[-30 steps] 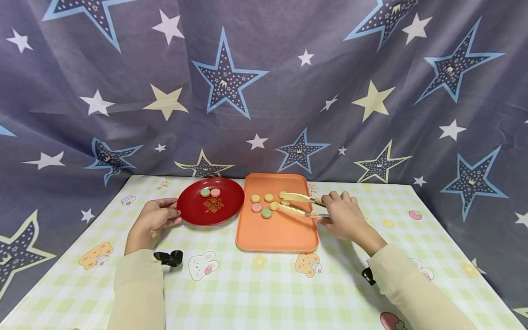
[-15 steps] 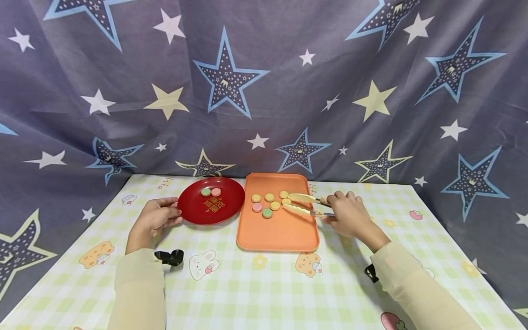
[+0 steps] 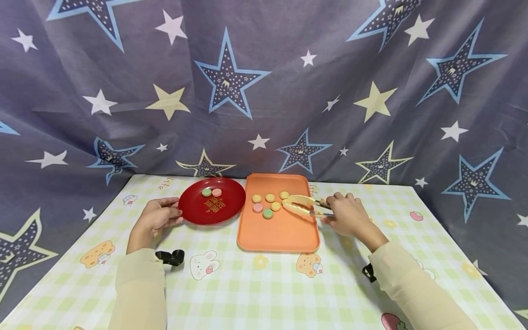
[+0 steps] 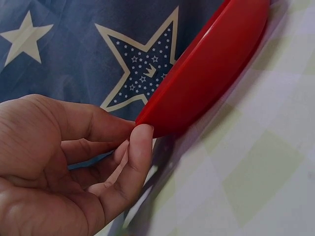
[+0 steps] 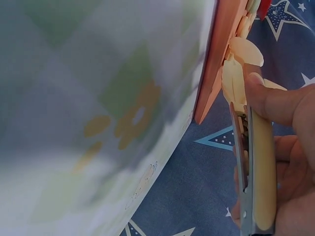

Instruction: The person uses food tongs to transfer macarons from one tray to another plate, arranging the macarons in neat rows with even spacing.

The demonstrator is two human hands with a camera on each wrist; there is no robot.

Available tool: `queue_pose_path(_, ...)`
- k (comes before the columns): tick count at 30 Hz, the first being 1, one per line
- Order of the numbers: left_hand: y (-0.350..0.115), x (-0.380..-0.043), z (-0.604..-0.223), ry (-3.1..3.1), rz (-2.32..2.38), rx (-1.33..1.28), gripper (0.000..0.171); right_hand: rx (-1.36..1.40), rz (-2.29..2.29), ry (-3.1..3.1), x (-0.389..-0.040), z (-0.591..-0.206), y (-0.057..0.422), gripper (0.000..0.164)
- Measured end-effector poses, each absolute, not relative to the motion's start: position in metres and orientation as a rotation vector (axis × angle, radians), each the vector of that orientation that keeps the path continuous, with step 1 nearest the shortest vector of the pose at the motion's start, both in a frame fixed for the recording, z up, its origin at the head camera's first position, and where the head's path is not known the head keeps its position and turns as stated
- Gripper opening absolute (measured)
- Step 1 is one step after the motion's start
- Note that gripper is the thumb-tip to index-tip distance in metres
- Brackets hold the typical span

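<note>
My left hand (image 3: pixel 156 219) pinches the left rim of a round red plate (image 3: pixel 194 208) between thumb and fingers; the left wrist view shows the thumb at the plate (image 4: pixel 206 73) edge. A green macaron (image 3: pixel 206 192) and a pink macaron (image 3: pixel 217 193) lie side by side on it. My right hand (image 3: pixel 349 215) grips tongs (image 3: pixel 298 209) with pale yellow tips and metal arms, their handle (image 5: pixel 264 167) plain in the right wrist view. The tips reach over an orange tray (image 3: pixel 278 236), around a yellow macaron (image 3: pixel 286 202) that they partly hide.
Also on the tray are a pink macaron (image 3: pixel 257 208), a green macaron (image 3: pixel 267 213) and several yellow macarons (image 3: pixel 270 198). The tray stands right beside the plate on a checked tablecloth (image 3: pixel 231 293). A star-patterned curtain (image 3: pixel 264 91) hangs behind the table.
The tongs have drawn back slightly to the right, away from the nearer yellow macaron, and their tips have come closer together around the rightmost one. The left hand and plate stay put.
</note>
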State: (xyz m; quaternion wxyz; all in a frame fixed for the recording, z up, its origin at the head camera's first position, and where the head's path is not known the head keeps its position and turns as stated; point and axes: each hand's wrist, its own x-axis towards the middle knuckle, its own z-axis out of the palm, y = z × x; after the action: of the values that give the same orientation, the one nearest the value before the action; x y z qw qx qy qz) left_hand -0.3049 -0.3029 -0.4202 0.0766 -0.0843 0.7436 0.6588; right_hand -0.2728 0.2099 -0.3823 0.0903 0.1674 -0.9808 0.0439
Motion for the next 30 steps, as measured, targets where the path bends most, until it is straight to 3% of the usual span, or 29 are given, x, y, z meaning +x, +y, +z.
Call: queue_pose_path(30, -0.302, -0.305, -0.420, 2.245, 1.960, -0.255, 0.067, 0.520, 0.147, -2.847, -0.275, -0.376, 0.191, 0.041)
